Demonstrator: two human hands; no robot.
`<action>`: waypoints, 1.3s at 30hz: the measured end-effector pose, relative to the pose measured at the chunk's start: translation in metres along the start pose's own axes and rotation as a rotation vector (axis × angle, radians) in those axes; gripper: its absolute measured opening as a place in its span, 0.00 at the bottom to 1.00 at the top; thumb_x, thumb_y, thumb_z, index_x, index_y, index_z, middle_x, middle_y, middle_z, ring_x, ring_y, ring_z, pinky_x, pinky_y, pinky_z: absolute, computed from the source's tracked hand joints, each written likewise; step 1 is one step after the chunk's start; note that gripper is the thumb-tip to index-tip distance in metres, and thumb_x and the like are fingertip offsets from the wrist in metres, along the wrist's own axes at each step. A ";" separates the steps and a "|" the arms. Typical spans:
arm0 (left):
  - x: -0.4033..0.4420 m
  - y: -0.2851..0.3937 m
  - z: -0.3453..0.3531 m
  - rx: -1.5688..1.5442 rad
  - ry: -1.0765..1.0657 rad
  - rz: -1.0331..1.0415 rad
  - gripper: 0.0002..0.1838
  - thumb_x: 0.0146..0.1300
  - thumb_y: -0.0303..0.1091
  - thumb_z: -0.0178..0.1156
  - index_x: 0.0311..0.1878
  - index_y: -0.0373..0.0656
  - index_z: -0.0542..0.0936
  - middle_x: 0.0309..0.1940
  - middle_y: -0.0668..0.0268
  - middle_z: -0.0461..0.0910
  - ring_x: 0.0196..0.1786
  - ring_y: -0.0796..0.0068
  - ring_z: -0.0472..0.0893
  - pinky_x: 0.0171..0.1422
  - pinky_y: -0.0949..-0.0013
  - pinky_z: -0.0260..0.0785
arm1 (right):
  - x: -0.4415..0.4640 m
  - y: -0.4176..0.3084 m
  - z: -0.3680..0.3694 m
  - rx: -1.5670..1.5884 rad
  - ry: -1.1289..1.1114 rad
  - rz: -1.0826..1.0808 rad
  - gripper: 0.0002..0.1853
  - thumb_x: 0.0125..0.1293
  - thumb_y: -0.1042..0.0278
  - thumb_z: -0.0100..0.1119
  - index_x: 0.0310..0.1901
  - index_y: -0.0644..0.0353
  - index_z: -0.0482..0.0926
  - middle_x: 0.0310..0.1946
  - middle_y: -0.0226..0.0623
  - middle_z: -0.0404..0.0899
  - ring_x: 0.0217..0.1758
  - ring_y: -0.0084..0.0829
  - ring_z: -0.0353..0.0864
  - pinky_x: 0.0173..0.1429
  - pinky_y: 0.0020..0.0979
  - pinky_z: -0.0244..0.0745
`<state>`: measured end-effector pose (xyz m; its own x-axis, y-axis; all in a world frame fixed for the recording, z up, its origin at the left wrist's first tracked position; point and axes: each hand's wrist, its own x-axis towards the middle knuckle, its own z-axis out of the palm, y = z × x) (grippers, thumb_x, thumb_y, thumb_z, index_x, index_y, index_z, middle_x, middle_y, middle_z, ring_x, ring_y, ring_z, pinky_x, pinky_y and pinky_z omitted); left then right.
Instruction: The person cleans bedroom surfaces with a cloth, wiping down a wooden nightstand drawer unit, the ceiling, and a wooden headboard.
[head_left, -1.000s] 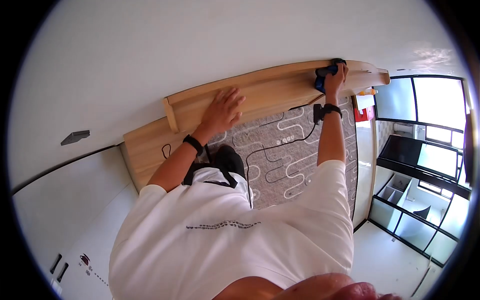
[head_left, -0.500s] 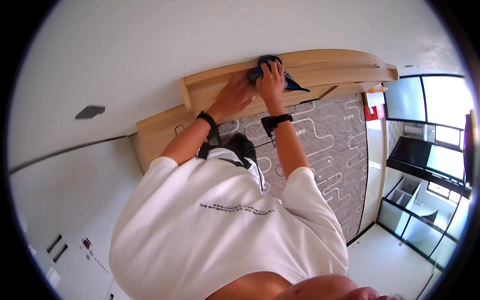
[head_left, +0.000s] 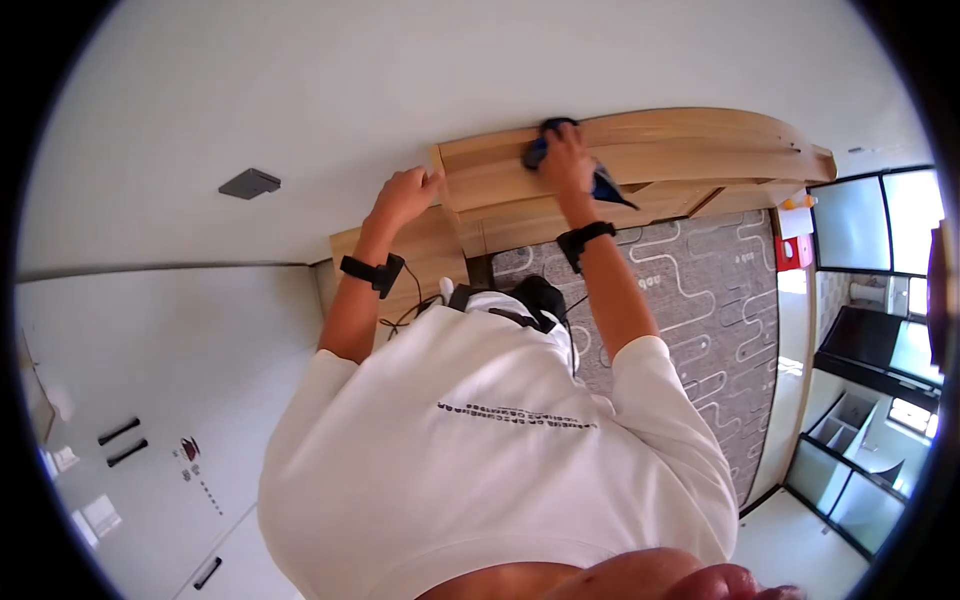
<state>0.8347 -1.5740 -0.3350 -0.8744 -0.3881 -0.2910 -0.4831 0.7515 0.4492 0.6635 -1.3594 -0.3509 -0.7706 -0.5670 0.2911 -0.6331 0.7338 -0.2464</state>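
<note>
My right hand (head_left: 567, 160) presses a dark blue cloth (head_left: 606, 186) onto the top of a wooden headboard (head_left: 680, 140), its fingers bent over the bunched part. One pointed corner of the cloth hangs over the front edge. The hand and cloth are slightly blurred. My left hand (head_left: 405, 195) is off the cloth, beside the headboard's left end; its fingers are curled in and nothing shows in them. Whether the fingertips touch the end panel I cannot tell. Dark bands sit on both wrists.
Below the headboard lies a grey-brown patterned bed cover (head_left: 690, 290). A lower wooden cabinet (head_left: 430, 255) with dark cables adjoins it on the left. A grey wall plate (head_left: 250, 183) is on the white wall. A red item (head_left: 794, 252) lies at the far right, near glass-panelled frames.
My left hand has lifted off the headboard top and moved left past its end, fingers curling. My right hand stays on the cloth. The whole view has shifted, with the headboard now further right.
</note>
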 end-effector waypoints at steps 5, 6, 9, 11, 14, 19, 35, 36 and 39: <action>0.010 -0.013 0.027 -0.441 -0.139 -0.057 0.28 0.74 0.56 0.43 0.33 0.39 0.74 0.22 0.65 0.75 0.23 0.74 0.74 0.27 0.68 0.70 | -0.022 -0.006 0.018 0.108 0.114 -0.205 0.22 0.54 0.69 0.59 0.53 0.50 0.79 0.56 0.36 0.72 0.66 0.42 0.67 0.57 0.46 0.76; 0.011 -0.009 0.023 -0.432 -0.145 -0.038 0.28 0.74 0.56 0.43 0.33 0.39 0.74 0.22 0.65 0.75 0.23 0.74 0.74 0.27 0.68 0.70 | -0.026 0.006 0.015 0.100 0.127 -0.189 0.22 0.54 0.69 0.59 0.53 0.50 0.79 0.56 0.36 0.72 0.66 0.42 0.67 0.57 0.46 0.76; 0.007 -0.005 0.017 -0.421 -0.217 -0.126 0.26 0.75 0.55 0.41 0.44 0.38 0.76 0.25 0.64 0.78 0.26 0.73 0.79 0.30 0.65 0.74 | -0.043 0.058 0.014 -0.060 0.031 -0.207 0.18 0.61 0.58 0.54 0.53 0.45 0.78 0.62 0.33 0.71 0.72 0.40 0.63 0.64 0.54 0.67; 0.003 -0.003 0.019 -0.455 -0.215 -0.132 0.26 0.75 0.55 0.40 0.46 0.40 0.76 0.25 0.65 0.77 0.25 0.75 0.78 0.25 0.69 0.73 | -0.046 0.095 0.005 -0.162 -0.029 -0.041 0.20 0.60 0.57 0.55 0.55 0.44 0.76 0.62 0.33 0.71 0.70 0.40 0.65 0.63 0.52 0.68; 0.002 -0.001 0.021 -0.486 -0.198 -0.151 0.26 0.76 0.54 0.38 0.44 0.39 0.75 0.24 0.64 0.77 0.24 0.75 0.78 0.25 0.68 0.73 | -0.043 0.148 -0.008 -0.161 -0.008 0.165 0.19 0.62 0.57 0.55 0.56 0.46 0.76 0.61 0.38 0.71 0.67 0.44 0.67 0.62 0.53 0.70; 0.009 -0.001 0.029 -0.514 -0.213 -0.131 0.25 0.77 0.51 0.36 0.44 0.37 0.73 0.24 0.63 0.77 0.23 0.75 0.77 0.25 0.68 0.73 | -0.049 0.145 -0.010 -0.091 -0.012 0.362 0.19 0.67 0.53 0.52 0.54 0.55 0.74 0.53 0.51 0.74 0.52 0.55 0.76 0.53 0.56 0.74; 0.012 -0.012 0.028 -0.491 -0.240 -0.077 0.27 0.74 0.60 0.38 0.38 0.45 0.73 0.24 0.70 0.75 0.24 0.77 0.76 0.25 0.72 0.67 | -0.084 -0.050 0.028 0.226 -0.186 0.028 0.21 0.59 0.49 0.62 0.46 0.57 0.76 0.45 0.42 0.77 0.46 0.49 0.81 0.45 0.47 0.79; 0.012 -0.009 0.024 -0.505 -0.245 -0.068 0.27 0.74 0.60 0.38 0.38 0.45 0.73 0.24 0.70 0.75 0.24 0.77 0.76 0.25 0.72 0.67 | -0.083 -0.040 0.026 0.228 -0.165 0.047 0.22 0.59 0.49 0.63 0.46 0.57 0.76 0.45 0.42 0.77 0.48 0.49 0.80 0.48 0.47 0.78; 0.014 -0.007 0.024 -0.480 -0.214 -0.073 0.25 0.75 0.56 0.40 0.40 0.42 0.73 0.22 0.68 0.75 0.21 0.77 0.75 0.26 0.70 0.69 | -0.077 -0.008 0.017 0.071 -0.019 -0.020 0.23 0.59 0.48 0.63 0.48 0.56 0.78 0.46 0.42 0.76 0.54 0.49 0.76 0.57 0.49 0.71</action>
<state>0.8272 -1.5716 -0.3627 -0.8333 -0.2755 -0.4793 -0.5524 0.3783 0.7428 0.7270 -1.3279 -0.3866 -0.7584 -0.5891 0.2788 -0.6516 0.6943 -0.3056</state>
